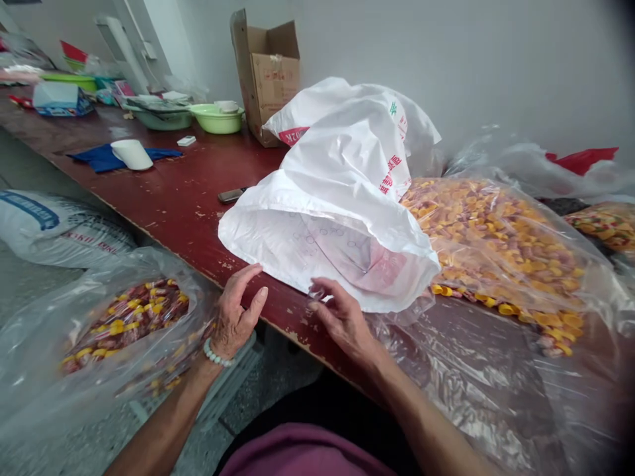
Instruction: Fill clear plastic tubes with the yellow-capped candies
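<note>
A large white woven sack (342, 158) lies on the dark red table (183, 205), its mouth open toward me and small clear items with round outlines inside. My left hand (238, 314), with a beaded bracelet on its wrist, hovers by the table's front edge, fingers apart and holding nothing. Just in front of the sack's mouth, my right hand (342, 320) has its thumb and forefinger curled around a small clear piece (315, 291). To the right, a clear plastic bag (496, 238) is full of small yellow and reddish pieces.
Below the table at left, a clear bag (124, 324) holds yellow-capped pieces beside a filled white sack (64, 228). A cardboard box (272, 79), green basin (218, 119), phone (232, 196) and white cup (131, 155) on blue cloth stand farther back.
</note>
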`<move>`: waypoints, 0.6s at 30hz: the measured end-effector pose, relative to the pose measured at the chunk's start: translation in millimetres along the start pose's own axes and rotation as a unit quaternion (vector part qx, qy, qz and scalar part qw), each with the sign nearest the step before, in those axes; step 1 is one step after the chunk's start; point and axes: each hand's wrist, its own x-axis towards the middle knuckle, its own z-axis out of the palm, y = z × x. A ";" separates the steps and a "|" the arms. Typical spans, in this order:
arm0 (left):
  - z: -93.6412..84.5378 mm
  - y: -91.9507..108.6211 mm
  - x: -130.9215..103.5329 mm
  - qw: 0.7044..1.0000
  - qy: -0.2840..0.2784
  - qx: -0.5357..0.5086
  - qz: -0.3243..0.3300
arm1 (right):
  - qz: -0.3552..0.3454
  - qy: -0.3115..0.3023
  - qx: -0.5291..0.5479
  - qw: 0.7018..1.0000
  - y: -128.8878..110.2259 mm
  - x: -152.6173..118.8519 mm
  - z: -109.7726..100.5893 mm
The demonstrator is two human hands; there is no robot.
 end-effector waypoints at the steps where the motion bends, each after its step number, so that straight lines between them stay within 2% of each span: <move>1: -5.0 0.8 -6.3 1.000 0.004 -0.002 -0.019 | -0.007 -0.019 -0.023 1.000 -0.4 -6.9 5.2; 2: -9.0 1.3 -11.6 0.999 0.006 -0.003 -0.038 | -0.014 -0.026 -0.040 0.999 -0.5 -11.9 9.0; 5: -15.2 2.8 -22.3 0.996 0.006 -0.010 -0.084 | -0.013 0.007 -0.063 0.998 1.3 -16.0 12.9; 8: -14.6 9.6 -27.8 0.995 -0.008 -0.031 -0.099 | -0.010 -0.014 -0.103 0.995 5.8 -13.9 13.0; 11: -11.7 24.2 -32.4 0.995 -0.049 -0.055 -0.073 | -0.007 -0.013 -0.107 0.994 5.9 -14.9 15.5; 14: -10.4 42.7 -36.7 0.995 -0.078 -0.065 -0.023 | -0.028 -0.021 -0.049 0.998 -5.2 -17.8 19.4; 18: -11.6 61.4 -39.3 0.995 -0.055 -0.080 0.036 | -0.055 -0.038 0.015 0.998 -24.1 -19.4 22.7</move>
